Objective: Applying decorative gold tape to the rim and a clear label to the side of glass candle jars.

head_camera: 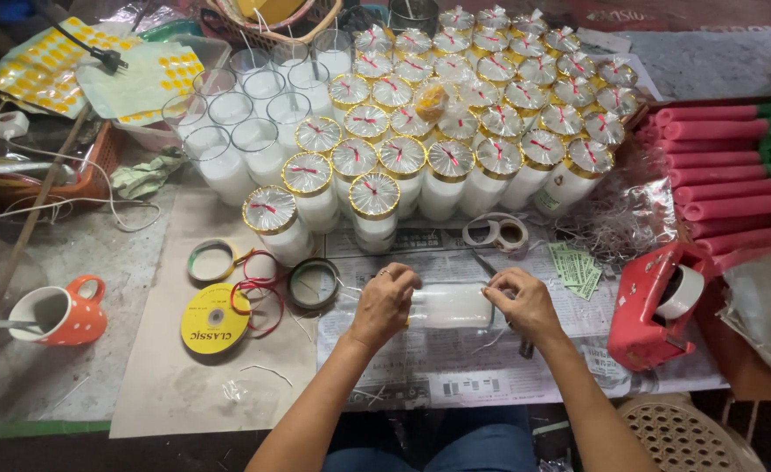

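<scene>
Right now my left hand [384, 301] and my right hand [524, 301] are both clamped on one glass candle jar [452, 306], which lies on its side on the newspaper [455, 376] spread over the counter [71, 376]. Its long axis runs left to right across my view, and the white wax shows between my hands; my left grip wraps one end, and my right fingers pinch together at the other end, so I cannot tell which end is the mouth. Beyond my hands stand the finished jars [455, 105], upright in packed rows, each topped with clear wrap, a gold band and a red tie. To their left stands a cluster of uncovered jars [246, 122] of white wax. Left of my left hand lies a flat yellow round ribbon spool [215, 319] with red ribbon [259, 297] looped beside it, and further left an orange mug [58, 313] with white dots. Sheets of yellow round stickers [97, 65] lie at the far left. A red tape dispenser [656, 306] sits to my right, with small green paper slips [576, 267] between it and my right hand, and pink foam tubes [722, 175] are stacked at the right edge.
</scene>
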